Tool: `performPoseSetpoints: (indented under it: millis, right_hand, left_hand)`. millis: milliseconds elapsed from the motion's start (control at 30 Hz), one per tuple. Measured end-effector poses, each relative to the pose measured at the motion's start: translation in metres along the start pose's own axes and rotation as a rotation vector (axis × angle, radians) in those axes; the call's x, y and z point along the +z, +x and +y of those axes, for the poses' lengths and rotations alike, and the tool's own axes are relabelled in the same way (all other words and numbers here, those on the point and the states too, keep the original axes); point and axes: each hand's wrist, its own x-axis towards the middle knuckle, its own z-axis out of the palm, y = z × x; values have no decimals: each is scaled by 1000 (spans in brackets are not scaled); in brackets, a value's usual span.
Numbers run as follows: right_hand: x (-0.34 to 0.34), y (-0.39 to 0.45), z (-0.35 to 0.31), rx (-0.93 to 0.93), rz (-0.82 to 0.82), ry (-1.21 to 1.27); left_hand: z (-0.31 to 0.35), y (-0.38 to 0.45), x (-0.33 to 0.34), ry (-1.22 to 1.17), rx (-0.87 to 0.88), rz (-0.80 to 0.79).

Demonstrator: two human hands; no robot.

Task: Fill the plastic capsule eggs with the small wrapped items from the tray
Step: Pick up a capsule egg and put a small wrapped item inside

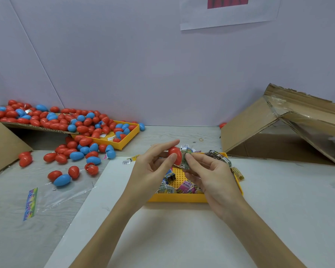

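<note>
Holding a red egg half between thumb and fingers, the left hand sits above the yellow tray. Right hand pinches a wrapped item against the egg's 3 o'clock side; a "6" or "9" shows on it. More wrapped items lie below. Egg pile at 10 o'clock, cardboard box at 2.

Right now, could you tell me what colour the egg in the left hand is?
Red egg, seen in the head view.
</note>
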Motion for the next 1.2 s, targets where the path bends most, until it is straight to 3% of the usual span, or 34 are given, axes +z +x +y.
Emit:
performPoseSetpoints:
  millis: [533, 733, 967, 1200]
  right_hand:
    - [2, -2, 0, -88, 26, -126]
    - [2, -2, -1, -55, 2, -67]
    - [2, -2, 2, -183, 42, -246]
    - [2, -3, 3, -188, 55, -208]
  left_hand:
    - [0, 1, -2, 9, -40, -8]
    - [0, 1, -2, 8, -39, 18]
    - [-1, 2, -4, 6, -33, 19]
    - [-2, 1, 0, -29, 18, 39]
